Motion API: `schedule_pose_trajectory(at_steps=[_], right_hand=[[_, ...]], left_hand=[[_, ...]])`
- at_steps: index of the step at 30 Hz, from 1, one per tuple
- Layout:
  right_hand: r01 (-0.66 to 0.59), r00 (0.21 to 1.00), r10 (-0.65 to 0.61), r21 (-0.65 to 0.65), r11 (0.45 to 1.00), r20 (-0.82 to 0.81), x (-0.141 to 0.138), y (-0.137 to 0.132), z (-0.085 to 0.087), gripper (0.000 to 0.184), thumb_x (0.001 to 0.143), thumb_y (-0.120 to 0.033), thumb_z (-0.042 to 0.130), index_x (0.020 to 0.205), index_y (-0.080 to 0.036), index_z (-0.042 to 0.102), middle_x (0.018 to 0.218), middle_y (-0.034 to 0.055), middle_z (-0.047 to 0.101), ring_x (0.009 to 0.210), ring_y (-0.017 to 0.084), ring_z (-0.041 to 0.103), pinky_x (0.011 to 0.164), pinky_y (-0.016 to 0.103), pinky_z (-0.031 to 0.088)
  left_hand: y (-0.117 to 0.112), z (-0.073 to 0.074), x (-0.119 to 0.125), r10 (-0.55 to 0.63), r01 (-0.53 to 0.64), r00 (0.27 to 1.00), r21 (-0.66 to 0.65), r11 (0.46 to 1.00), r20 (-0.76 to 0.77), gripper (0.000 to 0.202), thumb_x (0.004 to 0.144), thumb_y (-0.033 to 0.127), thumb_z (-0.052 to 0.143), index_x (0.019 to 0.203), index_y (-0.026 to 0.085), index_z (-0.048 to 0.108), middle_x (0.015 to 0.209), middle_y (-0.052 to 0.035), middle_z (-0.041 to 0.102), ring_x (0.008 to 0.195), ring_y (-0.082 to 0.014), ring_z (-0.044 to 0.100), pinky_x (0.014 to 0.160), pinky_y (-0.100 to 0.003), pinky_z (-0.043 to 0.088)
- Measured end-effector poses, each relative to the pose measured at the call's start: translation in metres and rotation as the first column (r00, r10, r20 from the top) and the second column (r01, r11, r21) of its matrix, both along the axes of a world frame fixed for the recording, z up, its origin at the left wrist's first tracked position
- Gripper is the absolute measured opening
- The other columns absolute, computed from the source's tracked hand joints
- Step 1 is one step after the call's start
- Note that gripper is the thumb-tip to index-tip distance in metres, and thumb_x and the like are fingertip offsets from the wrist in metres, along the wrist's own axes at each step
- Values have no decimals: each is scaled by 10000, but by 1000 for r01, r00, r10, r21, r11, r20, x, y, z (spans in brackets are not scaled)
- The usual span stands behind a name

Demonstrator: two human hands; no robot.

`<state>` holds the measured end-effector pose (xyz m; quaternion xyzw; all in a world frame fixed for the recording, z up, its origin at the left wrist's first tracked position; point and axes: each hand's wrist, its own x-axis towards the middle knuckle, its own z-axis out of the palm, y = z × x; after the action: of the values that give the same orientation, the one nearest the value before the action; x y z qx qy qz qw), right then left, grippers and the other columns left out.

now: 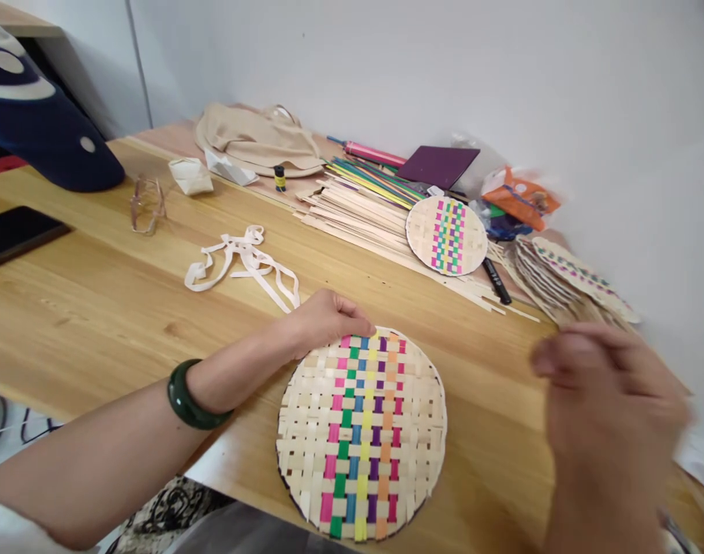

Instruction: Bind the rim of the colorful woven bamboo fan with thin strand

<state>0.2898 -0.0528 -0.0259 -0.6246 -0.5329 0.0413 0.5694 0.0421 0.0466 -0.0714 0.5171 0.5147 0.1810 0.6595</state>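
A round woven bamboo mat (pixel 362 435) with coloured strips down its middle lies at the near edge of the wooden table (pixel 98 300). My left hand (pixel 325 317), with a green bangle (pixel 188 396) on its wrist, grips the mat's far left rim with curled fingers. My right hand (pixel 608 412) hovers to the right of the mat, blurred by motion, fingers bent; I cannot see anything in it.
A second round woven mat (pixel 447 235) lies further back on a pile of bamboo strips (pixel 360 211). A stack of woven mats (pixel 565 281) sits at the right. White ribbon (pixel 241 265), glasses (pixel 147 204), a dark cap (pixel 40 127), a phone (pixel 14 235) and cloth (pixel 259 138) lie left.
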Motion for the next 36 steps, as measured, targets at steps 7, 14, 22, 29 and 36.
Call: schedule_pose_trajectory(at_steps=[7,14,22,29,36], right_hand=[[-366,841,454,-310,877,292,-53,1,-19,136,867,-157,584,930,-229,681,794,-3,691,666,119,604,555,222,475],[-355,648,488,-335,873,585,-50,8,-25,115,872,-138,574,924,-193,660,767,20,676,725,155,573,607,268,463],[-329,742,428,-277,903,516,-53,5,-19,126,883,-135,553,919,-210,648,761,11,672,652,128,575,563,245,445],[-333,716,437,-284,899,544,-55,6,-28,93,868,-126,580,881,-182,652,697,-1,646,640,120,558,562,232,425],[-323,723,436,-296,899,536,-55,5,-28,96,878,-141,573,878,-191,655,690,-6,642,623,114,558,553,227,420]], left_hand=[[-7,6,4,-30,32,999,-29,999,43,153,647,298,735,705,156,727,656,-15,695,564,-113,591,529,-205,461],[-10,7,4,-47,48,995,-18,999,83,146,654,294,729,697,154,719,650,-1,682,563,-99,581,542,-193,456],[-12,10,5,-62,65,996,-41,997,71,133,669,287,718,709,161,724,663,-11,696,574,-114,601,541,-207,462],[-13,11,5,-79,82,992,-27,996,102,120,673,272,721,701,156,721,655,-5,689,571,-96,587,549,-192,458],[-13,11,5,-79,82,992,-25,996,98,114,676,272,716,697,160,721,650,-5,686,563,-96,584,537,-188,450]])
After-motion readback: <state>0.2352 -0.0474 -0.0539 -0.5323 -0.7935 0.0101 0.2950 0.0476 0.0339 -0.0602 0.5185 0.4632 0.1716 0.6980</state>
